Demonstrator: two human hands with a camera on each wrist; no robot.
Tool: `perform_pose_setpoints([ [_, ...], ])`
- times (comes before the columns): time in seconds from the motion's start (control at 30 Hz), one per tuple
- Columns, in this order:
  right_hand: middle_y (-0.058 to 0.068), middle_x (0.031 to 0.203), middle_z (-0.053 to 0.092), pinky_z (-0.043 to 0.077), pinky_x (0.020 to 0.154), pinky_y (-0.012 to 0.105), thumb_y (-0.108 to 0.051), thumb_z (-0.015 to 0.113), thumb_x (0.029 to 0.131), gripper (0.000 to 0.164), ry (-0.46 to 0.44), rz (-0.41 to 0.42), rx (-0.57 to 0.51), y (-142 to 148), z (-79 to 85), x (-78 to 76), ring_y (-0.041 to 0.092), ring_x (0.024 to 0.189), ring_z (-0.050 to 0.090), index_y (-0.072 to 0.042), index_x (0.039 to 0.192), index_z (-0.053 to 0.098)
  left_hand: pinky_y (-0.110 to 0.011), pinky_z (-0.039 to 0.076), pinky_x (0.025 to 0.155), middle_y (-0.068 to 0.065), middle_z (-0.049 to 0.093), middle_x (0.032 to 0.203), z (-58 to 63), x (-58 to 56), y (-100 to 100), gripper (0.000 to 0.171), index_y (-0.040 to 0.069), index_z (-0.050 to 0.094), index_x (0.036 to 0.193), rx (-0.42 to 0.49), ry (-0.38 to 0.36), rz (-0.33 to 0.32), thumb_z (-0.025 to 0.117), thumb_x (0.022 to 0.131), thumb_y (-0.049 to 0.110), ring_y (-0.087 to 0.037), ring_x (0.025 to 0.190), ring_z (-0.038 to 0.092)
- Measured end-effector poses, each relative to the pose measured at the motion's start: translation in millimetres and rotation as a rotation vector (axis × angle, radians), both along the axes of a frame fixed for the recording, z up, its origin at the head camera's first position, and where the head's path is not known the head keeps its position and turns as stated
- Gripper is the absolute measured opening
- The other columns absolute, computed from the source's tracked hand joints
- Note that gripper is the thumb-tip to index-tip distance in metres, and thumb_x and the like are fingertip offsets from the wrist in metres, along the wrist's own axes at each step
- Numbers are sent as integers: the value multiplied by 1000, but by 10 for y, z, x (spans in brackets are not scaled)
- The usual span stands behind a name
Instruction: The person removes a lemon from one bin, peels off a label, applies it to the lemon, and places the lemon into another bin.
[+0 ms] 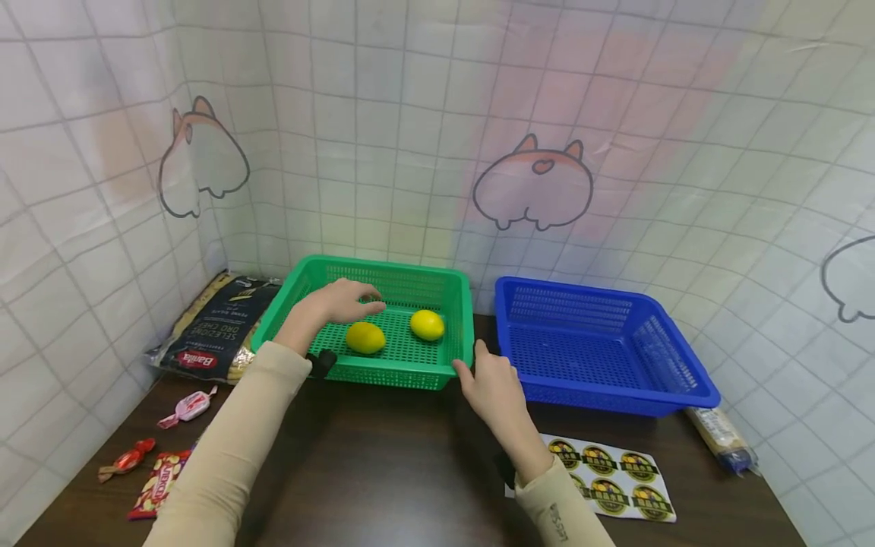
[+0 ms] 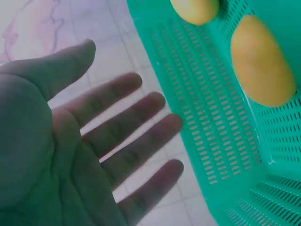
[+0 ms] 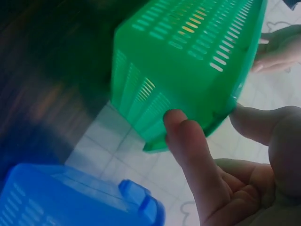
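Note:
My left hand hovers over the left part of a green plastic basket, fingers spread and holding nothing; its palm shows in the left wrist view. Inside the basket lie two yellow lemons: one close below the left hand, the other farther right. At the basket's front right corner is my right hand. Its thumb lies against the rim and its index finger against the outer wall, so it pinches that corner. The other right fingers are curled in.
A blue basket stands just right of the green one. A black pasta bag lies at the left. Wrapped candies and a red packet lie nearer. A sticker sheet and a clear-wrapped package lie on the right.

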State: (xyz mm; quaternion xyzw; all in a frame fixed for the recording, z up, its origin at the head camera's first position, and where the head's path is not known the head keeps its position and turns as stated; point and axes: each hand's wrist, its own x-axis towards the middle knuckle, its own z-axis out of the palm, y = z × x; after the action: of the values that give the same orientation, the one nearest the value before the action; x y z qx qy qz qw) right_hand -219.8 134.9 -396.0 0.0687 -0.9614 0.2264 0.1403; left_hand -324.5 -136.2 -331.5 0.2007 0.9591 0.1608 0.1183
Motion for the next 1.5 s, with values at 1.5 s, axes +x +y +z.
perform_pose_setpoints([
  [1.5, -3, 55, 26, 23, 42, 24, -34, 64, 97, 52, -85, -56, -47, -90, 24, -148, 12, 45, 25, -17, 59, 33, -53, 36, 120, -15, 35, 161, -510, -667, -54, 65, 17, 46, 149, -32, -492, 36, 74, 90, 23, -41, 146, 36],
])
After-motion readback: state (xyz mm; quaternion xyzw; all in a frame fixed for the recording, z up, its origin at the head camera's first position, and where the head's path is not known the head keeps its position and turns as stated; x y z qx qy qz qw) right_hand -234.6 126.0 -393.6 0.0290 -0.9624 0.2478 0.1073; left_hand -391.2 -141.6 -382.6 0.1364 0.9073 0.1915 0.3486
